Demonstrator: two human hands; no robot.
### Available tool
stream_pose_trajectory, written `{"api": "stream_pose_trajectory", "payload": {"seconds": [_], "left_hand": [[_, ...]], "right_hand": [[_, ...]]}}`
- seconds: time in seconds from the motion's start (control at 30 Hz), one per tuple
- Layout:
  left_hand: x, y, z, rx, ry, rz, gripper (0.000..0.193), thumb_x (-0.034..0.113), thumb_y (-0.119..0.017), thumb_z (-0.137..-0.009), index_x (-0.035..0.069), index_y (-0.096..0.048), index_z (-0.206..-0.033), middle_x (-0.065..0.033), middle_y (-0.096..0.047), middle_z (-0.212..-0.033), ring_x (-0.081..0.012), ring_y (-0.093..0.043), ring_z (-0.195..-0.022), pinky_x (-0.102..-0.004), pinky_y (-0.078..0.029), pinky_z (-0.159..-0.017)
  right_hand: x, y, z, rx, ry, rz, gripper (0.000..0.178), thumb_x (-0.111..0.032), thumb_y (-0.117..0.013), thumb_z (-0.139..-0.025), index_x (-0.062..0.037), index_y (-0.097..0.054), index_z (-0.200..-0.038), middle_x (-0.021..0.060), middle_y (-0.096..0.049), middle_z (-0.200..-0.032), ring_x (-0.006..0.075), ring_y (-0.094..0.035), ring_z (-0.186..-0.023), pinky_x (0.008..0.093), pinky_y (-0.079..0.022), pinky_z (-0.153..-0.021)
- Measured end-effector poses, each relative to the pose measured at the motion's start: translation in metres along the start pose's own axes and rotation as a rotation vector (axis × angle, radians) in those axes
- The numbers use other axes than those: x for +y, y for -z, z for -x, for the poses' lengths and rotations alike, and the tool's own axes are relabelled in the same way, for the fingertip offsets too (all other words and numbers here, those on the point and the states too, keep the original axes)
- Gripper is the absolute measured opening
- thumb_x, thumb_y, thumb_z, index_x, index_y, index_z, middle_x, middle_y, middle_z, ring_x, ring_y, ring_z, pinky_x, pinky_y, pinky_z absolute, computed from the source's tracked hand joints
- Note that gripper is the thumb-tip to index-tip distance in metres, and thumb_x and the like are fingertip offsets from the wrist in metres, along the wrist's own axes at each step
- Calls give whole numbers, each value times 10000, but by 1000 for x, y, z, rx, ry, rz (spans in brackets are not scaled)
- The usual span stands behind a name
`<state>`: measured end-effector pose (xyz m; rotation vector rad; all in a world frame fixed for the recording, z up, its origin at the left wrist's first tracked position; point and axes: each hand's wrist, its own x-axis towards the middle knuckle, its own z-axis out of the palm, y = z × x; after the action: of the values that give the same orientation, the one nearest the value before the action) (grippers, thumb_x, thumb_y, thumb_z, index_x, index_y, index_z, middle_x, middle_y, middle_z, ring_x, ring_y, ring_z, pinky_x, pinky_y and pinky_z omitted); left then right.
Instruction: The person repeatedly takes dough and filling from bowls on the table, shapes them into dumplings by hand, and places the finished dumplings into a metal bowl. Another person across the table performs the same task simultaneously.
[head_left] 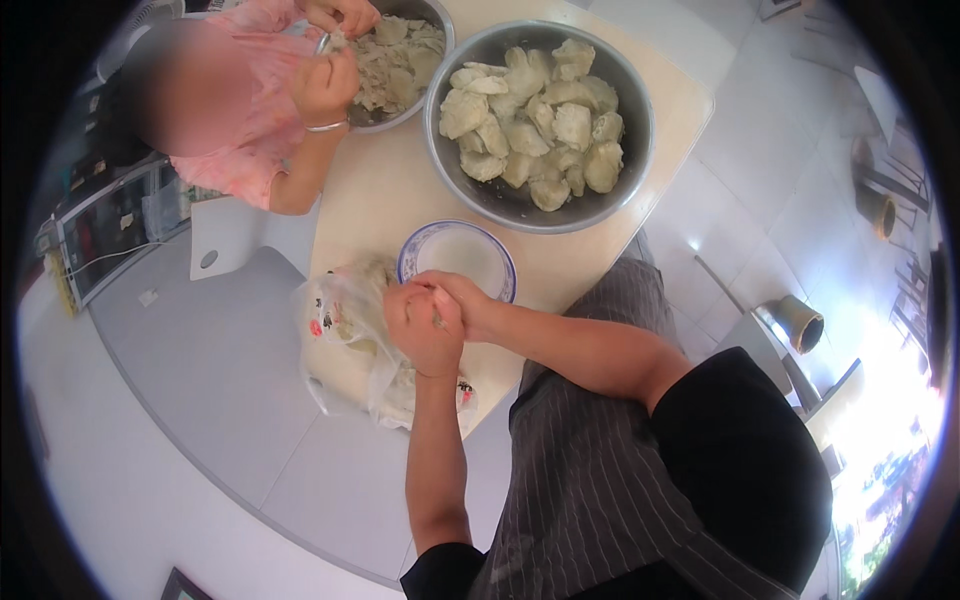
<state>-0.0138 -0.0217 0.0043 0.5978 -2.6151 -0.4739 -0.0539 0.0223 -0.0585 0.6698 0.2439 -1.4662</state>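
My two hands are clasped together just over the near rim of a white bowl [418,262] with a blue patterned border. My left hand [422,328] is closed in a loose fist, and my right hand [462,302] is pressed around its far side. What they hold between them is mostly hidden; only a small brownish bit shows at the left fingers. Pale liquid seems to fill the bowl. Left of my hands lies a clear plastic bag [345,335] with red and black print, pale pieces inside it.
A large metal basin [642,150] of pale greenish, flattened lumps stands at the table's far side. Across the table [370,195], a person in a pink top works with both hands at a second metal basin [447,45] of torn pale pieces. A white chair [225,235] stands at the left.
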Motion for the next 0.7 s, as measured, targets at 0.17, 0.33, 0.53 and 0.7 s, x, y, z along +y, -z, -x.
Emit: {"api": "stream_pose_trajectory", "payload": {"seconds": [0.17,0.33,0.53,0.7], "left_hand": [[-7,21,12,-195,-242,107,155,90,-690,-707,35,-549,-739,-101,-544,-839,-290,-539,-809,-413,-464,-713],[-3,26,21,-152,-459,135,224,130,-732,-631,42,-536,-692,-95,-529,-820,-299,-549,-802,-460,-483,-741],[-1,21,14,-73,-431,134,231,155,-728,-662,50,-522,-651,-99,-537,-799,-298,-556,-756,-453,-497,-712],[-2,7,16,27,-376,9,279,322,-727,-597,95,-568,-564,-94,-559,-711,-294,-563,-693,-427,-469,-639]], "right_hand": [[-15,-10,11,21,-257,172,422,-465,-442,-961,-76,-605,-969,26,-617,-963,149,-599,-825,284,-522,-684],[-15,-18,27,-86,-297,362,432,-494,-442,-953,-99,-607,-895,26,-619,-897,114,-586,-771,273,-506,-599],[-7,-2,17,-138,-210,240,390,-451,-466,-958,-101,-599,-846,3,-599,-757,95,-563,-678,277,-472,-549],[1,8,1,-45,-74,250,323,-377,-510,-947,-87,-596,-833,6,-597,-754,114,-571,-681,276,-472,-614]]}}
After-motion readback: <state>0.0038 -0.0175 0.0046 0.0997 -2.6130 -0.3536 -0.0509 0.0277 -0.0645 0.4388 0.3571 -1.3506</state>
